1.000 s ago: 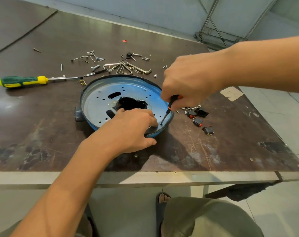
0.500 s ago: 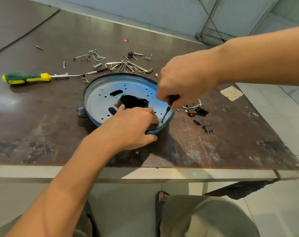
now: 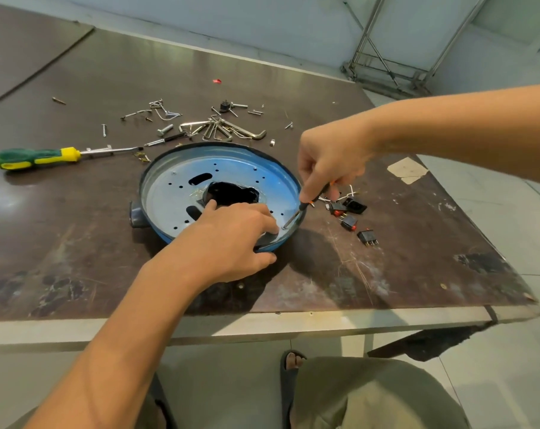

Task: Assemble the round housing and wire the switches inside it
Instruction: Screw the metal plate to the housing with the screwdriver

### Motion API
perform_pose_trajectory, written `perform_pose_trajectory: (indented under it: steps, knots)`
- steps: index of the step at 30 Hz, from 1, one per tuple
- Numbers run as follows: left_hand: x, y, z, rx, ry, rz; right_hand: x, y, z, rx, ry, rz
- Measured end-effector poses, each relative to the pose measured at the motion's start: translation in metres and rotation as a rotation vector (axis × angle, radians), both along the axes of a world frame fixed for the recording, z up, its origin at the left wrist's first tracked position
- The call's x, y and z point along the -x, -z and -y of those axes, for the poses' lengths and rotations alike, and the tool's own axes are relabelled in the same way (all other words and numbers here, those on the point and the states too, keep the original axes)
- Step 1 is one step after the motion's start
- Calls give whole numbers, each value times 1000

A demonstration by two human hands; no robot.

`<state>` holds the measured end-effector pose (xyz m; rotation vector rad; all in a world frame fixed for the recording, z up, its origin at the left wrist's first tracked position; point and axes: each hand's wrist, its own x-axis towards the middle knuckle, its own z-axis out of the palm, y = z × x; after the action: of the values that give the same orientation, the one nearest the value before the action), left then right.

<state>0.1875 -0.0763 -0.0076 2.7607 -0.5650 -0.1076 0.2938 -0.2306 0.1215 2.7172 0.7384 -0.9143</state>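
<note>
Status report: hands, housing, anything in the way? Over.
Left hand holds housing at its rim. Right hand grips small screwdriver, tip down inside the rim. Switches loose on table, right of housing. Nothing blocking.

Switches [image 3: 349, 222] crowd the housing [image 3: 219, 150] at right, hex keys [image 3: 225, 131] behind — tabletop [image 3: 61, 227] passable left (below green screwdriver [image 3: 33, 156]).

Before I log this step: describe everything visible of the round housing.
The round housing is a shallow metal dish, bluish inside with a dark rim, open side up on the table. Its floor shows holes, two slots and a black central opening; a grey stub juts from its left side. The left hand grips its near edge; the right hand holds a small screwdriver to its floor.
</note>
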Motion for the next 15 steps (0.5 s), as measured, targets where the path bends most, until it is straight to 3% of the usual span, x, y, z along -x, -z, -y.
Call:
perform_pose_trajectory:
  steps: [5,10,13,15]
  knots:
    - [1,-1,1,-5,-4,1,17,-3,-1,109,-653,251]
    - [0,-1,2,-18,-12,-4,23,-5,-8,226,-1063,495]
    - [0,0,2,-7,-19,10,21,-3,-17,270,-930,393]
    - [-1,0,2,-11,-20,9,17,2,-28,242,-615,223]
